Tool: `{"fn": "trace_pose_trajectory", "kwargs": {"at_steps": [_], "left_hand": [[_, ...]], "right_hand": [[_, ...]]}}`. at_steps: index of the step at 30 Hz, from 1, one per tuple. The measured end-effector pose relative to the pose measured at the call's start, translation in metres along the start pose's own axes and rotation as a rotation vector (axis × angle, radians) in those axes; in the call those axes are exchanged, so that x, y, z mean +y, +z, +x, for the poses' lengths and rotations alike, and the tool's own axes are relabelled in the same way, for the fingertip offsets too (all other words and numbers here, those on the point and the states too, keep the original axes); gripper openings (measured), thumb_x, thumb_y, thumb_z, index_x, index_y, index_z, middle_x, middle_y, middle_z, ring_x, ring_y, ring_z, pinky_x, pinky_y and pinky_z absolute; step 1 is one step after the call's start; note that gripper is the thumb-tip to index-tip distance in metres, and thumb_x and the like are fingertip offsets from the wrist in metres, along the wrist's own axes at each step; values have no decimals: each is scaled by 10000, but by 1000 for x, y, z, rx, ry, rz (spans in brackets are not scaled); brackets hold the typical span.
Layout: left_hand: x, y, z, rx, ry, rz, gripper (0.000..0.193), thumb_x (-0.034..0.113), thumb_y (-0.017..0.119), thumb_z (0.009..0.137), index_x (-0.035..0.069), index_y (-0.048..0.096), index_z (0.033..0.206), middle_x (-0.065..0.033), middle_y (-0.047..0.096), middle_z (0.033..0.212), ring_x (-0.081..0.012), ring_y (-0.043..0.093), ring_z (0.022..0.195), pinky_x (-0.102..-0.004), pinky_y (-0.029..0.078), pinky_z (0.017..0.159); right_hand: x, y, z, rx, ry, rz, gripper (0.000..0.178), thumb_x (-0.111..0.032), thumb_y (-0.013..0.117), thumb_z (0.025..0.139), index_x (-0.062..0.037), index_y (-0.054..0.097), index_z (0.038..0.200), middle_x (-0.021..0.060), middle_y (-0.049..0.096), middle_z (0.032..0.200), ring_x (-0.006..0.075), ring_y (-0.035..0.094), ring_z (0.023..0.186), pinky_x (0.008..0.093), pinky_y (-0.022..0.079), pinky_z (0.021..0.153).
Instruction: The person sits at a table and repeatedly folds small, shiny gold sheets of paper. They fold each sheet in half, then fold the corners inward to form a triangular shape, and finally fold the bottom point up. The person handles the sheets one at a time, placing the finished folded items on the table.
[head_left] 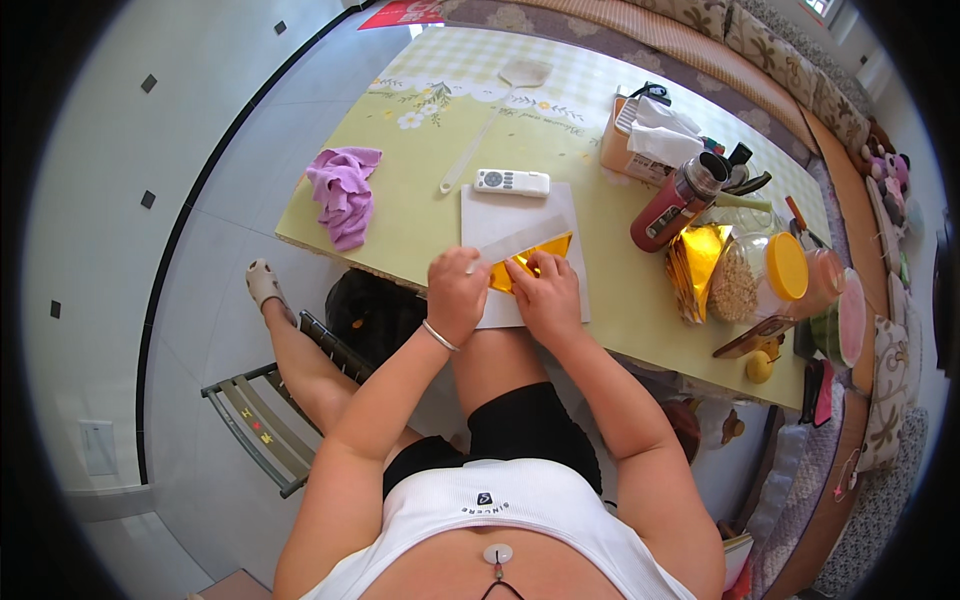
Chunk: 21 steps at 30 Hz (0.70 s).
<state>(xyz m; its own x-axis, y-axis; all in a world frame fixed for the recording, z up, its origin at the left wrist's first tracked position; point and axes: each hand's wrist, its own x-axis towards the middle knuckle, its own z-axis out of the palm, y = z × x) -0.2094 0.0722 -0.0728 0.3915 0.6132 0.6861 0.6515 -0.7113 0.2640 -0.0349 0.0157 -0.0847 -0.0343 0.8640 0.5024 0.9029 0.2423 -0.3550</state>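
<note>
A shiny gold foil sheet (528, 262) lies on a white board or paper (566, 205) at the table's near edge. Along its far side runs a pale, see-through flat strip (505, 247), perhaps a ruler. My left hand (457, 292) is closed at the strip's left end, its fingertips partly hidden. My right hand (546, 292) has its curled fingers and thumb pressed on the gold foil, covering its middle. Just beyond the hands, a white remote control (512, 182) rests on the board's far edge.
A purple cloth (344, 195) and a long-handled spatula (495, 122) lie to the left. On the right stand a tissue box (625, 150), a red thermos (680, 203), gold foil sheets (697, 268), a yellow-lidded jar (745, 277) and a phone (754, 337). A folding stool (262, 425) stands below.
</note>
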Motion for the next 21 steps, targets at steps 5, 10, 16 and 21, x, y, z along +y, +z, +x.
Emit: {"fn": "trace_pose_trajectory", "kwargs": {"at_steps": [5,10,16,21], "left_hand": [[-13,-4,-23,-256,57,49,111,150,677,807,39,679,814,-98,634,913,-314,585,1030,-467,449,888],[4,-23,-2,-171,-44,221,142,132,689,791,25,719,879,-141,653,958,-324,585,1058,-443,433,940],[13,-19,-4,-205,283,-29,341,133,660,867,-49,681,1154,-223,687,1181,-385,649,1127,-483,483,1023],[24,-7,-16,-306,46,3,205,135,678,872,1,717,1022,-139,731,1025,-312,698,960,-408,531,882]], "right_hand": [[-1,-1,0,-3,-5,1,418,-131,754,794,-128,731,1211,111,607,1110,315,563,1066,432,477,936],[1,-2,1,-28,-2,-5,443,-158,761,791,-115,718,1230,103,606,1137,310,557,1091,434,468,949],[0,4,-1,-21,-4,-45,459,-198,758,798,-112,709,1246,86,605,1161,302,545,1126,449,452,973],[1,-1,0,-45,-26,-11,436,-169,734,818,-108,690,1247,97,623,1149,305,569,1085,428,477,936]]}}
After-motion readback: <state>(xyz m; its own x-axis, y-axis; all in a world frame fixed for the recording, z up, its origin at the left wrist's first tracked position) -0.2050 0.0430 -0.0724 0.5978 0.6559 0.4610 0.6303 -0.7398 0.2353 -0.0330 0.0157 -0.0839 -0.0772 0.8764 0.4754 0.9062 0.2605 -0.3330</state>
